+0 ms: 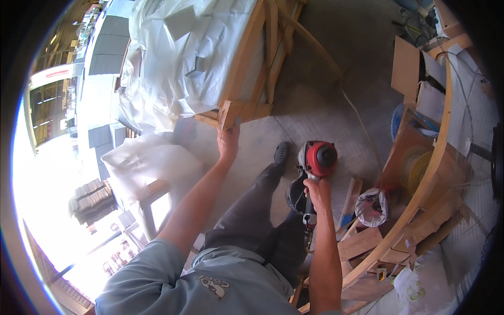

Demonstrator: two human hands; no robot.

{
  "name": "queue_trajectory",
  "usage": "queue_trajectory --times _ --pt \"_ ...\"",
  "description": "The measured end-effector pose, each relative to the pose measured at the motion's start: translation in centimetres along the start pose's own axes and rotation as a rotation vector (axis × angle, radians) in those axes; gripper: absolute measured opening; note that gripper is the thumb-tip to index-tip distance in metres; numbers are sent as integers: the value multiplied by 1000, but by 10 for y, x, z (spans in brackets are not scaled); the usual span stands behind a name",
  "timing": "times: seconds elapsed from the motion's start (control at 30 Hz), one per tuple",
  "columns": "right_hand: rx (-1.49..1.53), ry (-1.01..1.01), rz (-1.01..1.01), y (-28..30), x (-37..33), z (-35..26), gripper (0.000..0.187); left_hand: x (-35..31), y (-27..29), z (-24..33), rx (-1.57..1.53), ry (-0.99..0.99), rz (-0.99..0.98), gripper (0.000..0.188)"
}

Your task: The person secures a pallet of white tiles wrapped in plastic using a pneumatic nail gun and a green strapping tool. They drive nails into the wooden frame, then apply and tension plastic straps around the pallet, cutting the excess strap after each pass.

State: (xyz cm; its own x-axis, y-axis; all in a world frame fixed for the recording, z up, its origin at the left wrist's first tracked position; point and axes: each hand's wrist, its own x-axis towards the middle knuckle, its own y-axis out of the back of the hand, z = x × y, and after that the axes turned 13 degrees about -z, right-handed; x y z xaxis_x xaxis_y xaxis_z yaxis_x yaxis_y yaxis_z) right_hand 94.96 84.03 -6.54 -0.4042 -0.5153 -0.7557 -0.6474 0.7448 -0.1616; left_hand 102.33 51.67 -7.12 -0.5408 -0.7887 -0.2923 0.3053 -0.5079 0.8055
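My right hand [319,194] is wrapped round the handle of a red and black pneumatic nail gun [320,157], which has a round drum-like magazine at its side. The gun hangs over the floor beside my right leg. Ahead and to the left, my left hand [228,140] reaches up to the near corner of a wooden crate frame [239,111]. Its fingers are closed round the end of a short timber block there, partly hidden by the wood. Wrinkled translucent plastic sheeting [178,52] covers the goods within the frame.
A thin air hose [358,113] trails over the concrete floor at the right. Beyond it a curved-looking wooden edge [438,168] borders wood offcuts [362,244], cardboard [405,65] and an open bag [371,207]. More plastic sheeting [139,157] drapes over a wooden frame at left.
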Motion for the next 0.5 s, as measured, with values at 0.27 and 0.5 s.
queue_trajectory --times 0.27,0.5 --pt "424 -111 -113 -3 2 -24 18 5 -13 -10 41 39 117 36" --pt "605 -127 -182 2 -6 -16 19 8 -12 -8 -86 207 -34 35"
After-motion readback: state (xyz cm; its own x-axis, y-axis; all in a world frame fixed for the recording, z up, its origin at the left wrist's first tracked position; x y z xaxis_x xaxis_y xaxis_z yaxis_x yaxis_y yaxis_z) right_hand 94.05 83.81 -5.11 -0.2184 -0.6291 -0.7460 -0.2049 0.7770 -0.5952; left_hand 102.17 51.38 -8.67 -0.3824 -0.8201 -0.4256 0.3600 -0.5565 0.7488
